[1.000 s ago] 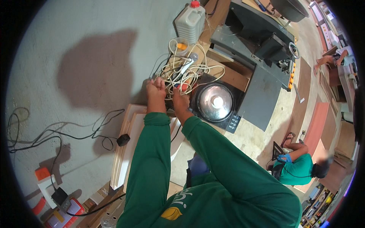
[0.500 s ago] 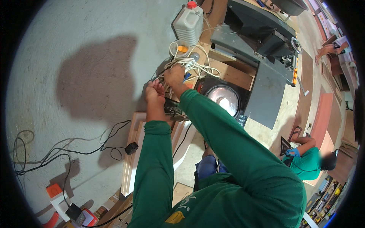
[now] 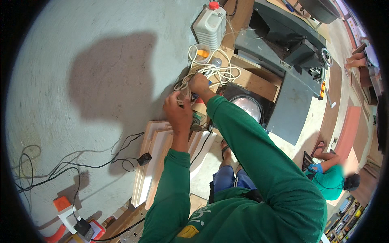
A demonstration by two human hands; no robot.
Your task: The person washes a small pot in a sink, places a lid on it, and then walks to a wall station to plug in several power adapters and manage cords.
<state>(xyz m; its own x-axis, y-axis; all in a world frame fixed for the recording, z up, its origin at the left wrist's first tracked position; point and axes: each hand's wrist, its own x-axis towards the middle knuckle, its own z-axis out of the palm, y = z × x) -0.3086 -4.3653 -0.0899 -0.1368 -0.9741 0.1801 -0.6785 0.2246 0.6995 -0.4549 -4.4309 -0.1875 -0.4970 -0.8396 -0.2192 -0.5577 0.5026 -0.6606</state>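
Note:
A bundle of white cord (image 3: pixel 222 73) lies in loose loops on a narrow wooden ledge by the wall. My right hand (image 3: pixel 199 84) is closed on part of it, its fingertips mostly hidden beneath the hand. Just nearer and to the left, my left hand (image 3: pixel 178 114) has thumb and fingers apart at the near loops of the cord. Beyond the hands, a clear plastic tub (image 3: pixel 201 52) with something orange inside stands among the loops. A rounded grey object (image 3: pixel 216 62) sits beside the tub.
A white jug (image 3: pixel 209 27) with a red cap stands farther back. Right of the ledge are a dark machine (image 3: pixel 279 36) and a round metal bowl-like part (image 3: pixel 246 107). White-faced boards (image 3: pixel 150 162) lean at the wall near a black adapter (image 3: pixel 144 158). A person (image 3: pixel 328 178) crouches at right.
My left hand has turned from palm up to back up, with its fingers now at the cord loops. My right hand stays at the bundle. The whole view has shifted slightly.

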